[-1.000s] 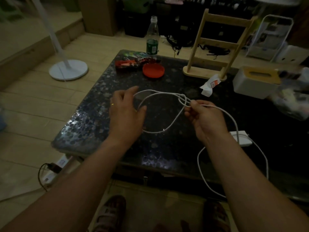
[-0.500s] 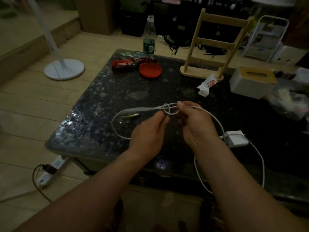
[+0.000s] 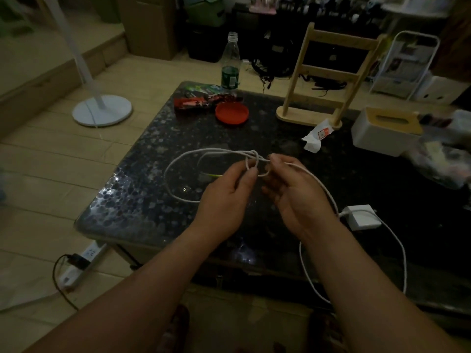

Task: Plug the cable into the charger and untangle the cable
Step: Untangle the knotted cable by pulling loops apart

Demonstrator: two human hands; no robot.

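Both hands have closed on the knot in the cable (image 3: 253, 157) above the middle of the table (image 3: 142, 194). The left hand (image 3: 225, 197) and right hand (image 3: 299, 197) each pinch a strand. The charger (image 3: 362, 217), near the front edge, appears plugged in; untangling remains.

Two bare forearms reach in from the lower edge and converge at mid-frame. The left hand (image 3: 224, 200), its back to the camera, curls its fingers and pinches a loop of the white cable (image 3: 300, 256) at the fingertips. The right hand (image 3: 298, 200), palm turned inward, pinches the same cable just beside it between thumb and forefinger, with the remaining fingers loosely curled beneath.
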